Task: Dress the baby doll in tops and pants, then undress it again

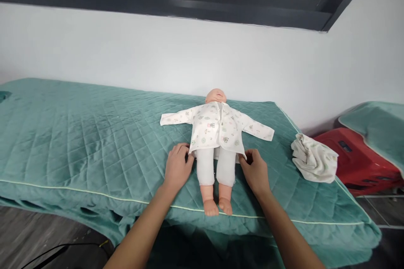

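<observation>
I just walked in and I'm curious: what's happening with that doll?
A person's left hand and right hand seem to pinch the bottom corners of a white top on a doll. The doll lies face up on a green cover, sleeves spread wide. A crumpled cloth lies by the cover's right edge.

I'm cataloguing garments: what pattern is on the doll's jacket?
The jacket has small scattered prints on white, shown best in the head view.
</observation>
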{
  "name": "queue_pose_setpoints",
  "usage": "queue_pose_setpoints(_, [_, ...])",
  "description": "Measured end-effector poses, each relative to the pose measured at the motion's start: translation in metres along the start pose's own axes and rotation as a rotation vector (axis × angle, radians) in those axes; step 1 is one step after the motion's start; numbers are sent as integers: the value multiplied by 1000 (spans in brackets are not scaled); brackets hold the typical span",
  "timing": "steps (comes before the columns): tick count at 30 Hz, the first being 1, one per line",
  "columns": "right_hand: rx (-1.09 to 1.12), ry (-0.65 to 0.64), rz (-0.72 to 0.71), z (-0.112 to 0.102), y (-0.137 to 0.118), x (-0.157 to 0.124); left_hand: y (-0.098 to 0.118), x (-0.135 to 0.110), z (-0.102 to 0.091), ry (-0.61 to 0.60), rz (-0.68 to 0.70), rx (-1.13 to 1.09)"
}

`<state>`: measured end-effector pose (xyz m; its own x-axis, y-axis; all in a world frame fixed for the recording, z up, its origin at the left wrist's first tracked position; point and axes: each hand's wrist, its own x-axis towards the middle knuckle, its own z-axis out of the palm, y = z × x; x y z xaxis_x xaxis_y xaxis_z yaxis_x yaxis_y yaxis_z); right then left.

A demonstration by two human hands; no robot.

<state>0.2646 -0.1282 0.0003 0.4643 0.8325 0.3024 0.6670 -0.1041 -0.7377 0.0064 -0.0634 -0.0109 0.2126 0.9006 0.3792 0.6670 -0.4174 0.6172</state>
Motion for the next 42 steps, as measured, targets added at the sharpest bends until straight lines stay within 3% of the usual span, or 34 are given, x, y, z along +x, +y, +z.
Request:
queue_pose_setpoints(4, [15, -56, -4, -6, 4, -5, -4, -3, 1, -11, -17, 7])
queue_pose_setpoints(8, [354, -61, -5, -12, 10, -5, -7, -4, 3, 79, -55, -190])
queue_pose_setpoints(13, [948, -138, 389, -13, 13, 28, -4, 11, 3, 136, -273, -677])
queue_pose_setpoints(16, [1117, -323, 560, -6, 6, 61, 4, 36, 6, 47, -485, -1090])
queue_pose_setpoints(19, [1134, -434, 596, 10, -6, 90, 14, 67, 13, -150, -601, -1402])
queue_pose_setpoints(24, [1031, -344, 496, 40, -20, 123, 20, 117, 31, -321, -764, -1616])
queue_pose_setpoints(29, [1024, -306, 453, 54, -22, 155, 13, 159, 47, -399, -737, -1708])
queue_pose_setpoints(38, [1089, -311, 494, 56, -6, 174, -2, 183, 48, -224, -706, -1785])
queue_pose_setpoints(40, [1110, -316, 477, 53, -3, 176, -10, 187, 43, -106, -711, -1782])
queue_pose_setpoints(42, [1144, -309, 453, 51, 2, 179, -21, 191, 37, 96, -732, -1763])
